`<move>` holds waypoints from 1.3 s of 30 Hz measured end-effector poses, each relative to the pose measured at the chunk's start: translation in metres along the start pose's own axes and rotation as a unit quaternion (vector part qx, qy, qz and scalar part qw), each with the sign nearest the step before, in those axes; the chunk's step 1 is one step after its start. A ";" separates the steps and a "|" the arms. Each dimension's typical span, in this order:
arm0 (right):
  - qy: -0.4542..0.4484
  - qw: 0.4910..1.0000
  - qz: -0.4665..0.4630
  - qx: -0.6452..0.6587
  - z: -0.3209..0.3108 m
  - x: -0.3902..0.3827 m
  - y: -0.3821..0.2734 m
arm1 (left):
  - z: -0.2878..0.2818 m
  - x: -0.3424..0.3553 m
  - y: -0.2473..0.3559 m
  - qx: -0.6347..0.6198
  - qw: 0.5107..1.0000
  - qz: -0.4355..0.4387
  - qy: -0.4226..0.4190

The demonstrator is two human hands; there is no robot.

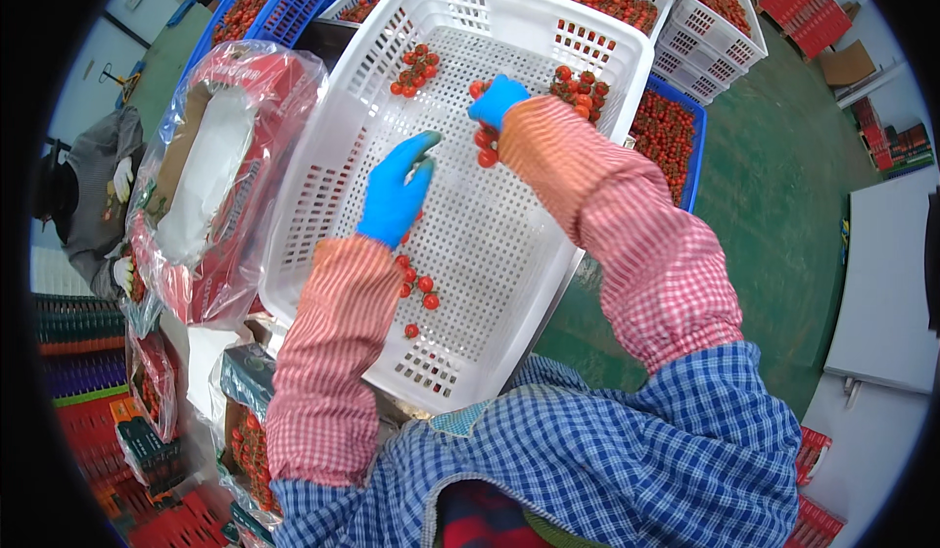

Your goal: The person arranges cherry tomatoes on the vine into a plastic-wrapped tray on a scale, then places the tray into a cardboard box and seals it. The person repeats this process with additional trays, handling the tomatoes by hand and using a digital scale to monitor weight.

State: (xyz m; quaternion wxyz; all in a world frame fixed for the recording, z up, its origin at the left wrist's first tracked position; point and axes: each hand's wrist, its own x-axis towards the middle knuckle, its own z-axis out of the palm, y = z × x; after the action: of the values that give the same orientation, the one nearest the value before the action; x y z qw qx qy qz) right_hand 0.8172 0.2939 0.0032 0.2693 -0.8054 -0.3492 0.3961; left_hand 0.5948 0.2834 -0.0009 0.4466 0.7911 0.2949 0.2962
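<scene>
In front of me stands a white perforated plastic crate (460, 225) with small bunches of cherry tomatoes in it. My right hand (499, 100), in a blue glove, is closed over a bunch of cherry tomatoes (487, 156) in the crate's far right half; the fingers partly hide it. Over the crate's left middle, my gloved left hand (394, 193) has thumb and fingers apart with nothing between them. One bunch (415, 70) lies at the far left, another (580, 93) at the far right wall. Several loose tomatoes (424, 284) lie nearer me, below the left hand.
Left of the crate sits a red cardboard box (211, 298) in clear plastic film. Blue (294, 4) and white crates (720, 29) full of tomatoes stand behind, and a blue one (690, 171) at the right. At far left is another person (93, 195) in white gloves.
</scene>
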 end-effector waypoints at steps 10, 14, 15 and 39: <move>0.074 0.689 -0.301 0.656 -0.144 -0.124 0.090 | 0.204 0.136 0.009 0.133 0.984 -0.004 -0.118; -0.065 0.593 -0.270 0.756 -0.141 -0.149 0.138 | 0.167 0.131 -0.033 0.094 0.984 0.082 -0.127; -0.065 0.599 -0.274 0.750 -0.139 -0.151 0.144 | 0.149 0.127 -0.043 0.118 0.977 0.104 -0.144; -0.277 0.585 -0.298 0.702 -0.068 -0.194 0.095 | 0.118 0.083 -0.015 -0.775 0.583 -0.162 -0.184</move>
State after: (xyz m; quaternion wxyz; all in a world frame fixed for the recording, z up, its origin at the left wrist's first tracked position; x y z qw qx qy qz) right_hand 0.8204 0.0742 0.0596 0.7441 -0.0682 -0.2410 0.6193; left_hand 0.7317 0.2878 -0.0475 0.9755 0.1214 -0.0114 0.1830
